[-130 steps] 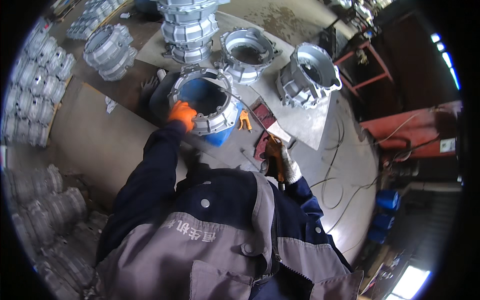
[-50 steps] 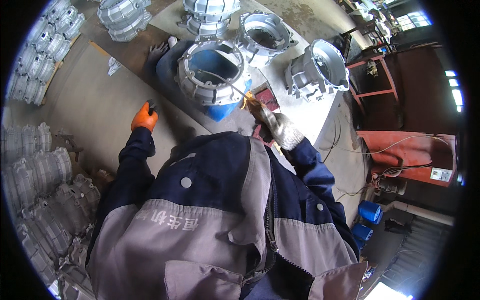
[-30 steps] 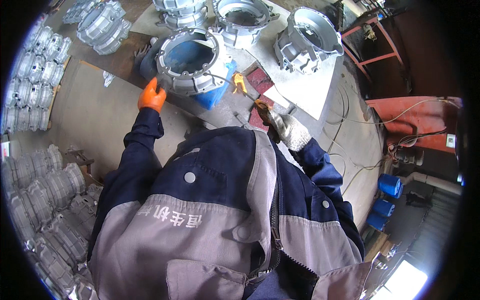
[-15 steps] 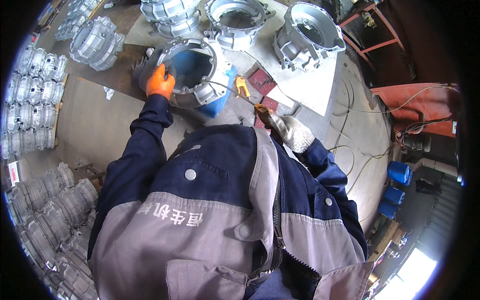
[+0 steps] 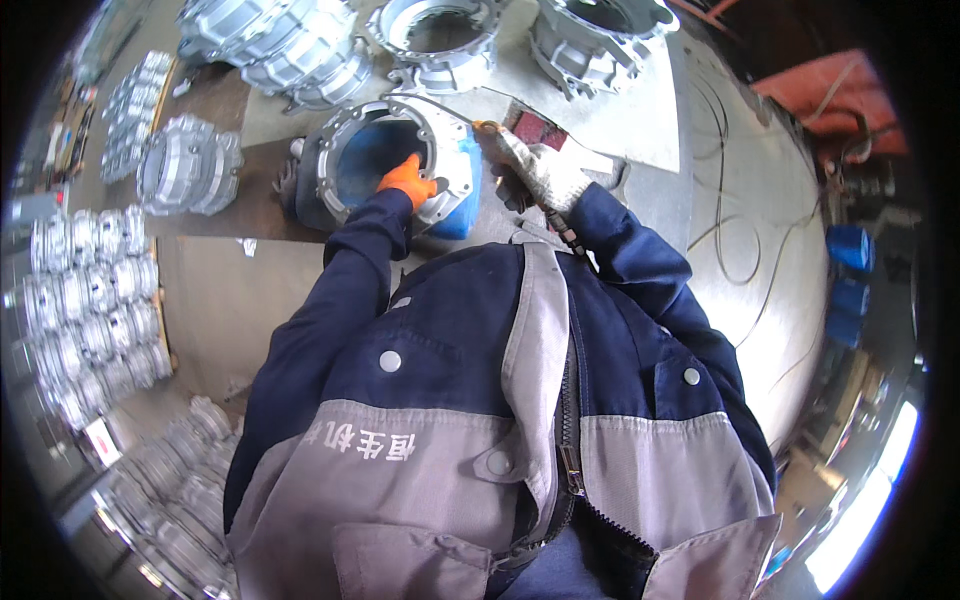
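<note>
Orange-gloved left hand (image 5: 408, 178) presses fingers onto round silver cast-metal housing (image 5: 385, 165) rim; grey-gloved right hand (image 5: 540, 170) grips thin wire (image 5: 435, 100), work underway

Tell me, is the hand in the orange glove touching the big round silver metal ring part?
Touching. The head view shows the left hand in the orange glove resting on the inner rim of the round silver metal casting, its fingers lying across the flange.
</note>
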The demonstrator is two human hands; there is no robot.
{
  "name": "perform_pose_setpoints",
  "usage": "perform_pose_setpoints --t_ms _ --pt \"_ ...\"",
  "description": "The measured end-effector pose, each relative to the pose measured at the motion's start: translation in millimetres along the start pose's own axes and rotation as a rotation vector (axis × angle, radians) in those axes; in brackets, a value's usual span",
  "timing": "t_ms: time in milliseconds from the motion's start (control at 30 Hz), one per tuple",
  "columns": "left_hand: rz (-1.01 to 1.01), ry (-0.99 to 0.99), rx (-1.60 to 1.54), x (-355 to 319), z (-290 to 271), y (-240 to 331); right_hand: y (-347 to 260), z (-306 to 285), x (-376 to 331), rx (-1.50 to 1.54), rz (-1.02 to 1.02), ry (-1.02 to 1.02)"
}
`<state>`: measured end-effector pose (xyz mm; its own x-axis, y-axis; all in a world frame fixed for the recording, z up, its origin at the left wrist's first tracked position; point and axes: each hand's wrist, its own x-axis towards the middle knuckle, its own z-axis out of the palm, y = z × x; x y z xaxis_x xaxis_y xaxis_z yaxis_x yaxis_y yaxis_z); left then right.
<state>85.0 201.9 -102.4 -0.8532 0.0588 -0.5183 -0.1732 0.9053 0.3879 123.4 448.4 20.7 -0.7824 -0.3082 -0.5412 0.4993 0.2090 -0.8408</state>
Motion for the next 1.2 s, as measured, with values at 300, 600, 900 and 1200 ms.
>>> perform_pose_setpoints --t_ms 300,600,900,1200 --pt "0.019 -0.061 -0.315 23.4 18.8 -7.8 78.7 -56.4 -73.5 0.538 0.056 0.125" --pt "0.035 -0.226 -0.002 27.0 11.2 -10.9 180.5 -71.1 -133.5 0.688 0.326 0.082" --pt "0.089 -0.157 0.308 -35.6 -12.3 -64.9 218.7 -64.6 -112.2 0.837 0.261 0.156" --pt "0.17 0.013 0.375 -45.1 1.0 -76.8 244.7 -40.0 -78.9 1.087 0.163 -0.088"
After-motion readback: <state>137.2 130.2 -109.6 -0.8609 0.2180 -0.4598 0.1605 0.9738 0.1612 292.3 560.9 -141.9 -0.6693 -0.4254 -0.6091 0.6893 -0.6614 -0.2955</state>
